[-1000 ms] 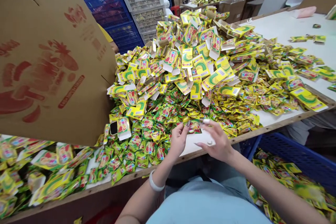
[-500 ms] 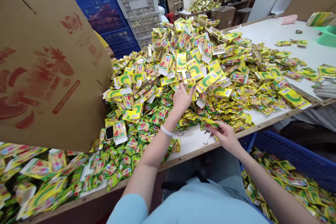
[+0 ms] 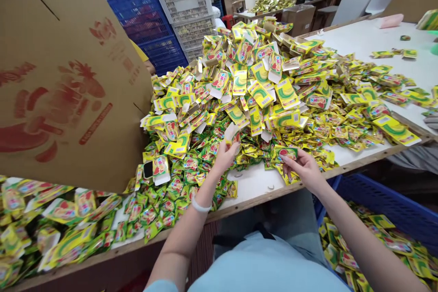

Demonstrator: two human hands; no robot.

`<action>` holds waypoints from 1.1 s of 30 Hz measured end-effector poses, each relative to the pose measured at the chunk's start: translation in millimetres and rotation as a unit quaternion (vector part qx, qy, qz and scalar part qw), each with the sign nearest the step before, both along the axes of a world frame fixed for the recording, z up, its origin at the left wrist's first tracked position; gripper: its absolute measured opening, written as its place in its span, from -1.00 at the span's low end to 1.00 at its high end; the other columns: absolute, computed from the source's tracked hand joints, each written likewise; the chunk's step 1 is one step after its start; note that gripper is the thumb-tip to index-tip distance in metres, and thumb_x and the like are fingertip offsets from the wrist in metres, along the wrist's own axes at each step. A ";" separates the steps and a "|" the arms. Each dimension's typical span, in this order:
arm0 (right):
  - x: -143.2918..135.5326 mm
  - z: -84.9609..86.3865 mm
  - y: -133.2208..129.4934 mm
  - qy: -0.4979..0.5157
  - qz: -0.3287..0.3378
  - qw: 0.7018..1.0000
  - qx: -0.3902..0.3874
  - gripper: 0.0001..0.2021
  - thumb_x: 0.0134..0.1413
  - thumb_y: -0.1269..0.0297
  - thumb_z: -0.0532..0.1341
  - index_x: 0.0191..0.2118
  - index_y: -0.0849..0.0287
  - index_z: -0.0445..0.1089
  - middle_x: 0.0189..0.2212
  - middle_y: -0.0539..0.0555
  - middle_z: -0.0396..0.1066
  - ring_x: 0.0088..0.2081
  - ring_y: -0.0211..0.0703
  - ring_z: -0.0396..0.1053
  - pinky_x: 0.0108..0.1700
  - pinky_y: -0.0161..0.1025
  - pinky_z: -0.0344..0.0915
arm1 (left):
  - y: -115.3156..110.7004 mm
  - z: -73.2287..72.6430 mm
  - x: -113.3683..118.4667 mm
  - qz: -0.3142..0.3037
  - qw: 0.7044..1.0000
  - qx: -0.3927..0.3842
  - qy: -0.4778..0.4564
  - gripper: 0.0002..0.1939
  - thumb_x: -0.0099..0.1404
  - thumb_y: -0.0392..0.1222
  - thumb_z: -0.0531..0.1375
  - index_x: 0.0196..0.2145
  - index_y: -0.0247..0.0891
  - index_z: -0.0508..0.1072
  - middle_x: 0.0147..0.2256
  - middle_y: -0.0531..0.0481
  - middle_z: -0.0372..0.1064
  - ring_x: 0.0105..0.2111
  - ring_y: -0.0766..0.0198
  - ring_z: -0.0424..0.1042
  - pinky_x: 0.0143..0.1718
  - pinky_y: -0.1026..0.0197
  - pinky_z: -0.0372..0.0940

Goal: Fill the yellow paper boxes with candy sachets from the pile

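My left hand (image 3: 226,156), with a white band on the wrist, is closed on a small box (image 3: 232,133) whose pale open end shows. To its right, my right hand (image 3: 304,169) pinches a green and yellow packet (image 3: 285,153) with a red picture on it, just above the table's front edge. Behind both hands rises a heap of flat yellow boxes (image 3: 260,93). Green packets (image 3: 174,187) lie to the left of my left hand, and yellow packets (image 3: 342,132) spread to the right.
A large printed carton (image 3: 68,91) stands at the left. Blue crates (image 3: 147,18) and white crates (image 3: 186,4) are stacked behind. Below the table at the right is a blue basket (image 3: 386,196) of packets. A phone (image 3: 148,169) lies among the packets. Another person's hand (image 3: 431,119) shows at the right edge.
My left hand has drawn back from the heap towards me, now with a small box in its fingers. My right hand has turned its packet so the printed face shows. The view has shifted slightly.
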State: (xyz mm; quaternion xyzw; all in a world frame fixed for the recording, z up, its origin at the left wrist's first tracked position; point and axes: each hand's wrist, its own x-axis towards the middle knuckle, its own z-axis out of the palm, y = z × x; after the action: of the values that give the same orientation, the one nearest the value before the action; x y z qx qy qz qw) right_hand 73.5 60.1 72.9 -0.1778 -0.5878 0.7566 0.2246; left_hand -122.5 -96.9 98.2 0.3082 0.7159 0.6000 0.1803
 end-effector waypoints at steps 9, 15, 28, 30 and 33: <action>-31.8 67.3 -31.4 0.115 0.117 0.979 0.124 -0.82 0.13 0.16 0.32 -0.19 0.08 0.41 -0.35 -0.03 0.34 -0.58 -0.36 0.29 -0.62 -0.35 0.30 | -36.1 16.5 74.9 -0.166 0.954 -0.016 -0.249 -0.55 -0.02 0.04 0.44 -0.31 -0.32 0.44 -0.46 0.01 0.41 -0.49 0.31 0.41 -0.39 0.23 0.36; -27.9 76.8 -26.8 0.040 0.190 0.890 0.412 -0.88 0.26 0.33 0.20 -0.17 0.13 0.48 -0.26 0.07 0.28 -0.23 -0.18 0.35 -0.18 -0.24 0.36 | -40.6 24.2 76.4 -0.166 0.977 -0.057 -0.118 -0.70 0.08 -0.08 0.37 -0.30 -0.33 0.47 -0.41 0.02 0.41 -0.44 0.32 0.34 -0.35 0.27 0.30; -20.4 63.5 -35.4 -0.003 0.225 0.781 0.582 -0.90 0.29 0.39 0.13 -0.24 0.22 0.38 -0.33 0.09 0.36 -0.37 -0.18 0.37 -0.35 -0.29 0.24 | -47.3 17.9 72.1 -0.250 0.944 -0.129 -0.172 -0.71 -0.04 -0.28 0.32 -0.33 -0.28 0.35 -0.48 0.17 0.26 -0.48 0.38 0.24 -0.41 0.30 0.22; -18.3 60.7 -31.2 0.030 0.228 0.818 0.527 -0.84 0.32 0.37 0.10 -0.28 0.21 0.40 -0.36 0.09 0.39 -0.35 -0.18 0.38 -0.32 -0.29 0.28 | -49.3 11.5 71.8 -0.221 0.951 -0.118 -0.181 -0.70 -0.01 -0.28 0.32 -0.29 -0.28 0.36 -0.45 0.14 0.31 -0.44 0.34 0.30 -0.34 0.26 0.27; -8.6 61.6 -23.7 0.053 0.277 0.854 0.436 -0.79 0.34 0.34 0.08 -0.15 0.17 0.48 -0.23 0.15 0.49 -0.20 -0.14 0.45 -0.16 -0.25 0.36 | -51.5 1.5 73.5 -0.206 0.959 -0.097 -0.171 -0.55 -0.01 -0.26 0.36 -0.13 -0.29 0.38 -0.33 0.05 0.41 -0.31 0.24 0.41 -0.18 0.18 0.33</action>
State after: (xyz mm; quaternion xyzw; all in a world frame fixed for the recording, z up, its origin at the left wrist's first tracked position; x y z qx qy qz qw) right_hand 64.8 36.4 134.5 0.1491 -0.8696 0.4618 0.0907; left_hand -49.0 -148.5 99.7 0.3227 0.6501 0.5213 0.4488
